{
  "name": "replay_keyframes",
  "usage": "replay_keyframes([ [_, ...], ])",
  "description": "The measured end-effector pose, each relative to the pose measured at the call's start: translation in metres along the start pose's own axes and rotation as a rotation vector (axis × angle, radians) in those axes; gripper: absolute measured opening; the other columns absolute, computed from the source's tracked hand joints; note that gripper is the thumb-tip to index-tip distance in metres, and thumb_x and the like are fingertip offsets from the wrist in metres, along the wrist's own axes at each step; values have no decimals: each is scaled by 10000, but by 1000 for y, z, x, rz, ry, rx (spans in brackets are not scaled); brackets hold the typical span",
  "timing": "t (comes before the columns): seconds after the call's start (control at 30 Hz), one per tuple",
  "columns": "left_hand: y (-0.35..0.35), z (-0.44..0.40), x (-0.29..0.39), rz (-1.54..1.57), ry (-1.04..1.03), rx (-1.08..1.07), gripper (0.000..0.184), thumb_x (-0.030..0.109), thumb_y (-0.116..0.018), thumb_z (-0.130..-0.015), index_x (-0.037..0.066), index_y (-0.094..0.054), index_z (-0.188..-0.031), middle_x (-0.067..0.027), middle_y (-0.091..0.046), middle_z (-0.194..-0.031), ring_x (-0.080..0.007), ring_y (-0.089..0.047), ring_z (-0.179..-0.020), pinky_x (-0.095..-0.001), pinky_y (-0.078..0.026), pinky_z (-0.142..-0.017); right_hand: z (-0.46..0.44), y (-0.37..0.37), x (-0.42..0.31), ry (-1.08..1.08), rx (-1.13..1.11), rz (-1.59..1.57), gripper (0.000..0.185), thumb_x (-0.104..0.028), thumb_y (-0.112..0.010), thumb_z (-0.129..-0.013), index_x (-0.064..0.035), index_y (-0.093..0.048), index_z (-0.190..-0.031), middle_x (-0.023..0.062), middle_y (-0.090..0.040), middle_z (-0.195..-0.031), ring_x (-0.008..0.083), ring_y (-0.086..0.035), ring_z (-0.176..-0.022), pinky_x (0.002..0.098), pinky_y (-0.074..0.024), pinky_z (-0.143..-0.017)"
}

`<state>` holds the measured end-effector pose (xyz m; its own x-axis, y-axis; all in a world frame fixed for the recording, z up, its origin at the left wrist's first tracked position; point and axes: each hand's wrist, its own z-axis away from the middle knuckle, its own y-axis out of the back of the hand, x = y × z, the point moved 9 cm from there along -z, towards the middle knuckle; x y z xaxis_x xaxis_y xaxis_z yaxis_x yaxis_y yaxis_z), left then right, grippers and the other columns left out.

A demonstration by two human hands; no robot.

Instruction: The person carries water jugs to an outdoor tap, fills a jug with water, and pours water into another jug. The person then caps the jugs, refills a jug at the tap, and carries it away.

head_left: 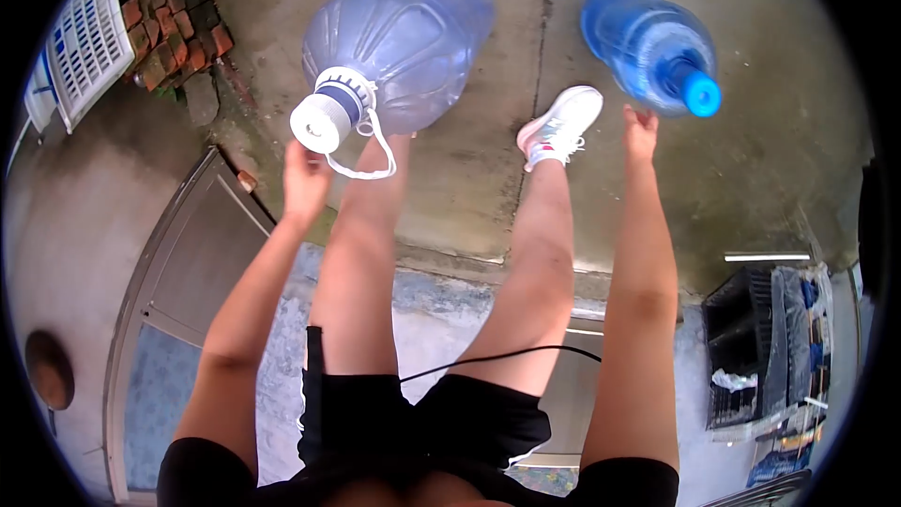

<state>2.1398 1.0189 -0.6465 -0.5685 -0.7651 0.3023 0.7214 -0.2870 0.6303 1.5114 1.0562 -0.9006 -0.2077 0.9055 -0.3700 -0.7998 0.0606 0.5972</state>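
Note:
A large clear bluish water jug (pixel 404 47) stands in front of my left leg, its neck towards me. It has a white cap (pixel 321 122) with a dark band and a white loop strap (pixel 375 169). My left hand (pixel 306 180) is just below the cap, fingers loosely apart and fingertips partly hidden behind it; contact is unclear. On the right is a smaller blue water bottle (pixel 648 42) with a bright blue cap (pixel 700 94). My right hand (pixel 641 134) is beside its near end, fingers open and nothing held; I cannot tell if they touch the bottle.
My white shoe (pixel 563 122) is on wet concrete (pixel 507 197) between the jug and bottle. Stacked bricks (pixel 174 23) and a white plastic crate (pixel 92 38) are at upper left. A door (pixel 202 253) is at left, a black rack (pixel 751 347) at right. A black cable (pixel 497 355) crosses my legs.

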Motion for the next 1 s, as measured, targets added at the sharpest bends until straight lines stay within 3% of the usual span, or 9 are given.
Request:
replay_keyframes([
  [0.13,-94,-22,-4,245,-3,-180,441,64,-693,-797,-41,-531,-1194,-114,-610,-1103,-208,-601,-987,-306,-479,-865,-15,-25,-35,29,-113,-225,708,-253,-777,-757,-40,-463,-1355,75,-521,-1299,192,-529,-1073,336,-476,-818],
  [0.27,-112,-18,-15,444,89,-93,415,67,-707,-799,-37,-540,-1164,-97,-633,-1042,-195,-613,-949,-297,-479,-842,-11,-26,-62,145,-99,-256,717,-148,-785,-722,-31,-468,-1354,50,-489,-1354,228,-449,-1235,392,-340,-1067],
  [0.37,-98,14,3,511,349,-92,291,75,-662,-839,-1,-562,-1102,-45,-622,-979,-122,-586,-895,-271,-468,-803,-13,-23,-76,166,-42,-380,588,-115,-779,-745,-25,-546,-1277,69,-575,-1252,210,-517,-1146,347,-383,-1018],
  [0.47,-71,44,16,535,300,-71,275,105,-640,-862,15,-553,-1107,-39,-611,-1026,-116,-573,-910,-263,-461,-812,-16,-20,-136,298,-111,-570,408,-23,-742,-776,-17,-595,-1157,67,-627,-1131,180,-579,-1042,354,-414,-1000],
  [0.53,-53,64,26,470,225,-59,258,95,-635,-863,10,-571,-1097,-45,-619,-1007,-117,-579,-895,-262,-467,-808,-47,-22,-148,184,-194,-700,301,-38,-737,-787,-25,-615,-1062,86,-661,-1018,185,-612,-943,344,-451,-921],
  [0.57,-42,72,32,399,159,-55,242,84,-630,-863,4,-588,-1087,-51,-628,-988,-119,-585,-880,-260,-474,-805,-53,-14,-168,129,-154,-702,214,-19,-739,-761,-16,-633,-947,61,-660,-864,167,-613,-827,317,-450,-844],
  [0.67,-3,94,0,384,208,-33,222,49,-598,-892,16,-568,-1109,-32,-618,-1018,-104,-575,-910,-249,-461,-838,-45,8,-199,109,-152,-502,161,-55,-737,-745,-45,-638,-871,40,-635,-781,135,-576,-749,297,-438,-741],
  [0.9,129,177,-107,-55,265,-10,268,158,-665,-798,20,-636,-1026,-122,-671,-980,-213,-657,-881,-324,-523,-796,113,115,-275,345,-200,-292,93,-38,-676,-704,-71,-598,-741,1,-569,-634,100,-510,-550,258,-402,-528],
  [1.0,180,203,-134,-92,289,-39,268,185,-662,-785,27,-653,-1002,-118,-679,-969,-224,-661,-880,-339,-525,-803,219,165,-315,475,-298,-104,101,8,-606,-679,-62,-568,-742,3,-566,-656,108,-527,-570,263,-439,-542],
])
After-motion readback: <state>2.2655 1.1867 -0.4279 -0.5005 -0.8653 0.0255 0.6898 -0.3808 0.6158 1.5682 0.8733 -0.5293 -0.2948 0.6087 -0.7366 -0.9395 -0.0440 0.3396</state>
